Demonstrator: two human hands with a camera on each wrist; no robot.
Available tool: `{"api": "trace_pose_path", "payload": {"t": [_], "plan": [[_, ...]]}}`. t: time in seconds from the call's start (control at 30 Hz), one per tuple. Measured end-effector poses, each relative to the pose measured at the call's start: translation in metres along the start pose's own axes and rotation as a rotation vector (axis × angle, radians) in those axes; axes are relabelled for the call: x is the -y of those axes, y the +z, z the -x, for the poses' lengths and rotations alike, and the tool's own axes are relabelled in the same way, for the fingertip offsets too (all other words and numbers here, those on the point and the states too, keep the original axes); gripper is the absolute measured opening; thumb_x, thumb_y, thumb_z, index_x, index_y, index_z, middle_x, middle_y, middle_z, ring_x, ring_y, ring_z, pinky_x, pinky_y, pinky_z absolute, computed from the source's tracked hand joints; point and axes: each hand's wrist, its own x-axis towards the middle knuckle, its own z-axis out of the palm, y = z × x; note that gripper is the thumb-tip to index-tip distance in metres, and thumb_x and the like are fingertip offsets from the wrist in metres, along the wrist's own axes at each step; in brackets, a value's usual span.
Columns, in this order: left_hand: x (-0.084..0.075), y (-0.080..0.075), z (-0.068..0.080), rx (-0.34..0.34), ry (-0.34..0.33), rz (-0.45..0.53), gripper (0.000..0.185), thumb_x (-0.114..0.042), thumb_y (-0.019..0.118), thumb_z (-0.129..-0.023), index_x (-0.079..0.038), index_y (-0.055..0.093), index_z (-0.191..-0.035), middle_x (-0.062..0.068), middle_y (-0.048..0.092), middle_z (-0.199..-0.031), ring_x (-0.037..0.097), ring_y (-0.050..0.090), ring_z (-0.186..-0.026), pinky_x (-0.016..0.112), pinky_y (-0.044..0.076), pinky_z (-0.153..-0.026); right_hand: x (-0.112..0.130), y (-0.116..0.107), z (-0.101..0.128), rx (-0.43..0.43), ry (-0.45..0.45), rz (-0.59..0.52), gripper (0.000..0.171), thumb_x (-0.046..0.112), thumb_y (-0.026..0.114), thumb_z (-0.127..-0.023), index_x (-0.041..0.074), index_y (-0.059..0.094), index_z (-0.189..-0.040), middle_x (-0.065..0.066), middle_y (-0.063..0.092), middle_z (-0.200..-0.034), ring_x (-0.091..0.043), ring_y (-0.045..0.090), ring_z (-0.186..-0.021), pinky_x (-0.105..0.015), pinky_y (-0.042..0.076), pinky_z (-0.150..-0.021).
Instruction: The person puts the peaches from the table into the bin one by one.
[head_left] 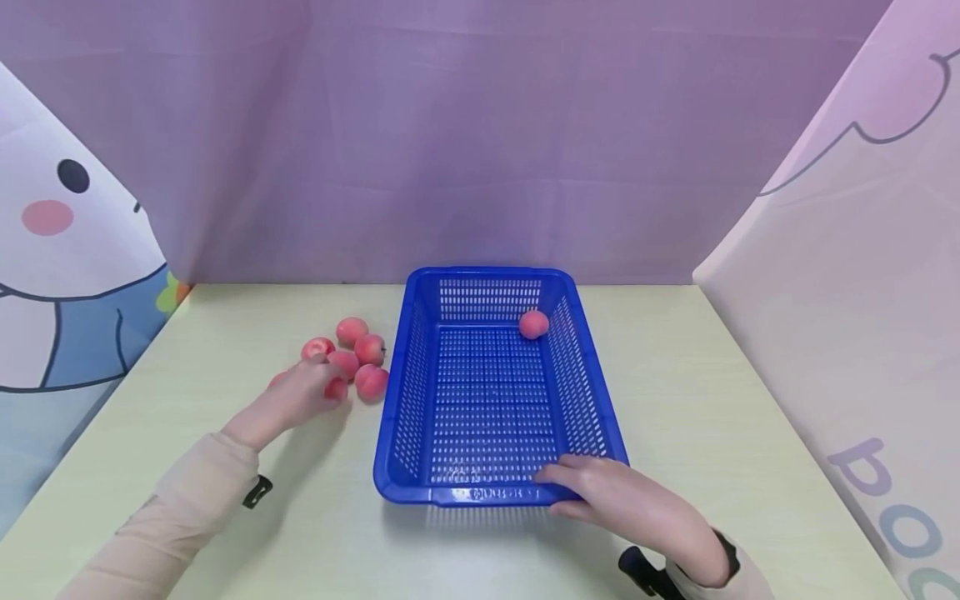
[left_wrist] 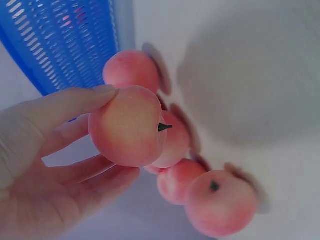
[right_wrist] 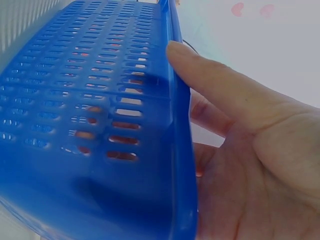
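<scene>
My left hand (head_left: 300, 392) holds a pinkish-red apple (left_wrist: 125, 127) between thumb and fingers; its dark stem shows in the left wrist view. Several similar apples (head_left: 371, 383) lie grouped on the table just beyond and beside this hand, left of the blue plastic basket (head_left: 480, 497). One more apple (head_left: 533, 324) sits inside the basket, at its far right corner. With my right hand (head_left: 618, 496) I grip the basket's near right rim, the thumb (right_wrist: 215, 75) on one side of the wall and the fingers on the other.
The pale table (head_left: 712, 417) meets a purple cloth backdrop (head_left: 480, 150) behind the basket. Printed cloth panels border the table on the left (head_left: 75, 250) and right (head_left: 847, 292). The basket has slotted, raised walls.
</scene>
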Motion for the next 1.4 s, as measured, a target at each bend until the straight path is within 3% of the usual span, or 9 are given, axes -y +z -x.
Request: {"api": "trace_pose_path", "payload": {"t": [0.07, 0.13, 0.33, 0.4, 0.63, 0.73, 0.87, 1.1, 1.4], "plan": [[-0.005, -0.003, -0.001, 0.036, -0.085, 0.218, 0.027, -0.010, 0.034, -0.092, 0.002, 0.052, -0.107, 0.017, 0.049, -0.088, 0.019, 0.045, -0.068, 0.024, 0.037, -0.057, 0.000, -0.001, 0.000, -0.003, 0.000, 0.002, 0.025, 0.022, 0.061, -0.081, 0.013, 0.059, -0.105, 0.005, 0.059, -0.092, -0.008, 0.057, -0.083, -0.024, 0.048, -0.072], [-0.009, -0.006, -0.001, 0.046, -0.047, 0.139, 0.022, -0.009, 0.038, -0.089, 0.001, 0.055, -0.100, 0.013, 0.049, -0.081, 0.018, 0.044, -0.068, 0.023, 0.037, -0.055, 0.001, -0.001, 0.000, -0.005, 0.000, 0.003, 0.025, 0.021, 0.061, -0.082, 0.013, 0.059, -0.105, 0.004, 0.060, -0.093, -0.009, 0.058, -0.084, -0.024, 0.048, -0.072], [-0.020, -0.013, 0.002, -0.144, 0.346, -0.545, 0.013, 0.002, 0.067, -0.069, -0.006, 0.061, -0.076, -0.003, 0.043, -0.060, 0.014, 0.041, -0.063, 0.023, 0.037, -0.054, 0.001, -0.002, 0.000, -0.005, 0.003, -0.003, 0.025, 0.020, 0.061, -0.082, 0.012, 0.059, -0.105, 0.004, 0.060, -0.094, -0.010, 0.058, -0.086, -0.025, 0.048, -0.074], [-0.024, -0.014, 0.001, -0.160, 0.359, -0.574, 0.013, 0.001, 0.070, -0.067, -0.007, 0.062, -0.075, -0.003, 0.045, -0.060, 0.015, 0.042, -0.062, 0.025, 0.038, -0.055, 0.001, -0.002, 0.000, -0.003, 0.004, -0.005, 0.025, 0.020, 0.061, -0.081, 0.012, 0.059, -0.105, 0.004, 0.060, -0.094, -0.009, 0.058, -0.085, -0.025, 0.048, -0.073], [-0.038, -0.018, 0.002, -0.133, 0.362, -0.499, 0.018, 0.003, 0.068, -0.068, -0.009, 0.060, -0.079, 0.002, 0.052, -0.071, 0.018, 0.050, -0.069, 0.027, 0.044, -0.060, 0.001, -0.002, 0.000, -0.007, 0.000, -0.005, 0.025, 0.020, 0.061, -0.081, 0.012, 0.059, -0.105, 0.003, 0.060, -0.093, -0.009, 0.058, -0.084, -0.025, 0.048, -0.073], [-0.045, -0.019, 0.003, -0.041, 0.221, -0.235, 0.015, 0.000, 0.059, -0.078, -0.015, 0.060, -0.084, 0.003, 0.055, -0.083, 0.020, 0.053, -0.079, 0.029, 0.045, -0.067, 0.002, -0.002, 0.000, -0.002, 0.004, -0.009, 0.025, 0.020, 0.061, -0.081, 0.011, 0.060, -0.105, 0.003, 0.061, -0.093, -0.010, 0.058, -0.085, -0.025, 0.049, -0.073], [-0.056, -0.022, 0.006, -0.003, 0.025, -0.073, 0.015, -0.002, 0.055, -0.081, -0.016, 0.059, -0.085, 0.008, 0.051, -0.092, 0.021, 0.050, -0.076, 0.026, 0.041, -0.056, 0.002, -0.002, -0.001, 0.007, 0.011, -0.012, 0.025, 0.020, 0.061, -0.081, 0.011, 0.060, -0.105, 0.003, 0.061, -0.094, -0.010, 0.058, -0.085, -0.025, 0.049, -0.073], [-0.070, -0.032, 0.006, -0.008, -0.004, -0.300, 0.016, 0.002, 0.050, -0.075, -0.013, 0.056, -0.076, 0.010, 0.046, -0.089, 0.022, 0.046, -0.071, 0.022, 0.028, -0.034, 0.002, -0.003, -0.001, 0.020, 0.022, -0.022, 0.025, 0.020, 0.061, -0.081, 0.012, 0.060, -0.105, 0.004, 0.061, -0.094, -0.009, 0.058, -0.084, -0.025, 0.048, -0.072], [-0.080, -0.036, -0.005, -0.092, 0.260, -0.541, 0.015, 0.003, 0.063, -0.073, -0.007, 0.063, -0.085, 0.004, 0.049, -0.074, 0.019, 0.047, -0.071, 0.030, 0.042, -0.063, 0.002, -0.002, -0.001, 0.010, 0.018, -0.012, 0.026, 0.021, 0.061, -0.081, 0.013, 0.060, -0.106, 0.004, 0.061, -0.095, -0.010, 0.058, -0.086, -0.025, 0.048, -0.073]]}}
